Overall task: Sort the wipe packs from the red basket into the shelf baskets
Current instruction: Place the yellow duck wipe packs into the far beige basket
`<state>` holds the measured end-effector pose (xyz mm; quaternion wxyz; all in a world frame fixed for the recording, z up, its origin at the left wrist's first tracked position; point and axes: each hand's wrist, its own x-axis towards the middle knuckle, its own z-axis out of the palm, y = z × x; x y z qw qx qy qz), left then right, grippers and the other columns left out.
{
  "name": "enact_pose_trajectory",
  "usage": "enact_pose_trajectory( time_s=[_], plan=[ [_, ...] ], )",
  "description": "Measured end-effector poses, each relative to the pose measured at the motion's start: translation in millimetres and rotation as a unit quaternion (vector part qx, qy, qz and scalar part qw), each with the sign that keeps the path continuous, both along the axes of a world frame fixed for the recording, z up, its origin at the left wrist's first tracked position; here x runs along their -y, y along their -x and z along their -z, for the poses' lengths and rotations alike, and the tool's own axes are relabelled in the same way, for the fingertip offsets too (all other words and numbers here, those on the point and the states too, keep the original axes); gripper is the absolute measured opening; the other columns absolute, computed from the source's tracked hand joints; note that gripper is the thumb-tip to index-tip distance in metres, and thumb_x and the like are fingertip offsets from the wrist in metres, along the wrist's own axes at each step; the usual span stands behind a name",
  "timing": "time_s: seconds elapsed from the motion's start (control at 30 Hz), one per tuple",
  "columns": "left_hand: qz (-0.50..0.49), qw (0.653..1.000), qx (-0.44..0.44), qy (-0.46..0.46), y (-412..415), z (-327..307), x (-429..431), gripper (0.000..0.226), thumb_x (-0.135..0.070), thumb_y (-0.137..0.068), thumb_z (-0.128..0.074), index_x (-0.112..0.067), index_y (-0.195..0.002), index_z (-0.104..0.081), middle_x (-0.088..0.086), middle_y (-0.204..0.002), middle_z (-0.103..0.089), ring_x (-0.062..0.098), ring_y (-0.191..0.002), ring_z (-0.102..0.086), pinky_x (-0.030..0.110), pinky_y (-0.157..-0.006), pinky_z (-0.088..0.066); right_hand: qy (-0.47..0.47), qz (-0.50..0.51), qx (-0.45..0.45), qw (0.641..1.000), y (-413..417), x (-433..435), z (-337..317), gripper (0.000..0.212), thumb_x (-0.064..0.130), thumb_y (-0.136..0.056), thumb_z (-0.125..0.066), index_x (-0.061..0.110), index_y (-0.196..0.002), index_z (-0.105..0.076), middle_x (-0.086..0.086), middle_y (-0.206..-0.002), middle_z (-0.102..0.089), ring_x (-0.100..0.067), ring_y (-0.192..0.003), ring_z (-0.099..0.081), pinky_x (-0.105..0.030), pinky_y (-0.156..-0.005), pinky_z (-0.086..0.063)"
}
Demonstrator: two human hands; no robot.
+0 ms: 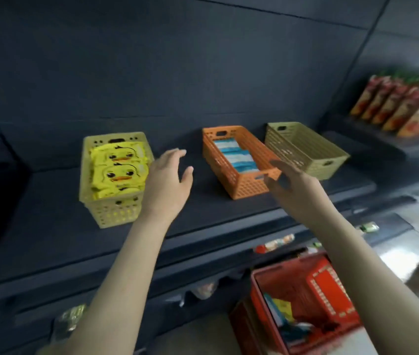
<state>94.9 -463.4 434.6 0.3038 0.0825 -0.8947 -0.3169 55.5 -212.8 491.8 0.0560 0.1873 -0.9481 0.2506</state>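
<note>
On the dark shelf (203, 211) stand three baskets. The yellow basket (112, 213) at the left holds yellow duck wipe packs (118, 172). The orange basket (248, 187) in the middle holds blue-and-white wipe packs (235, 156). The olive basket (305, 152) at the right shows nothing inside. My left hand (168, 180) hovers between the yellow and orange baskets with fingers spread, holding nothing. My right hand (289, 179) is at the orange basket's near right corner, fingers loose, with nothing in it. The red basket (328, 280) sits below at the lower right with a few packs (281, 310) inside.
Red-orange snack bags (403, 108) line a shelf at the far right. Lower shelves below the dark shelf hold assorted packaged goods (275, 244). A pale floor (408, 242) lies at the right.
</note>
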Motion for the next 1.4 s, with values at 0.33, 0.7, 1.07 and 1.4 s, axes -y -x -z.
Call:
enact_pose_trajectory(
  time_s=[0.33,0.7,1.07,1.4],
  plan=[
    [0.111,0.97,0.214,-0.021,-73.6,131.5,-214.2,0.042,-0.026,-0.096,-0.056,-0.01,-0.134,-0.053,0.006,-0.146,-0.045,0.025,-0.134,-0.041,0.037,-0.11,-0.034,-0.021,0.151,0.2,0.968,-83.0,-202.9,123.4,0.044,0.03,-0.097,-0.051,0.019,-0.139,-0.047,-0.018,-0.117,-0.066,-0.034,-0.1,-0.063,-0.031,-0.07,-0.043],
    [0.09,0.902,0.412,-0.095,-48.3,275.3,-286.6,0.046,-0.031,-0.097,-0.052,-0.009,-0.137,-0.05,0.009,-0.142,-0.05,0.025,-0.13,-0.046,0.037,-0.108,-0.036,-0.032,0.185,0.373,0.908,-26.3,-271.6,252.0,0.043,0.028,-0.098,-0.051,0.011,-0.138,-0.05,-0.017,-0.134,-0.056,-0.034,-0.121,-0.053,-0.03,-0.089,-0.041],
    [-0.066,0.884,0.425,-0.184,20.0,444.0,-376.1,0.077,-0.047,-0.094,-0.051,-0.009,-0.152,-0.018,0.015,-0.155,-0.031,0.031,-0.139,-0.035,0.04,-0.109,-0.034,-0.104,0.123,0.47,0.868,68.0,-312.1,476.2,0.039,0.03,-0.099,-0.047,0.014,-0.134,-0.053,-0.02,-0.131,-0.057,-0.037,-0.118,-0.054,-0.029,-0.085,-0.039],
    [-0.175,0.896,0.297,-0.278,27.0,500.9,-408.2,0.071,-0.046,-0.097,-0.049,-0.029,-0.153,-0.009,-0.009,-0.148,-0.043,0.004,-0.132,-0.045,0.01,-0.099,-0.037,-0.079,0.108,0.531,0.837,122.6,-312.2,652.4,0.06,0.039,-0.096,-0.051,0.01,-0.145,-0.033,-0.017,-0.14,-0.048,-0.037,-0.122,-0.051,-0.035,-0.084,-0.043]
  ],
)
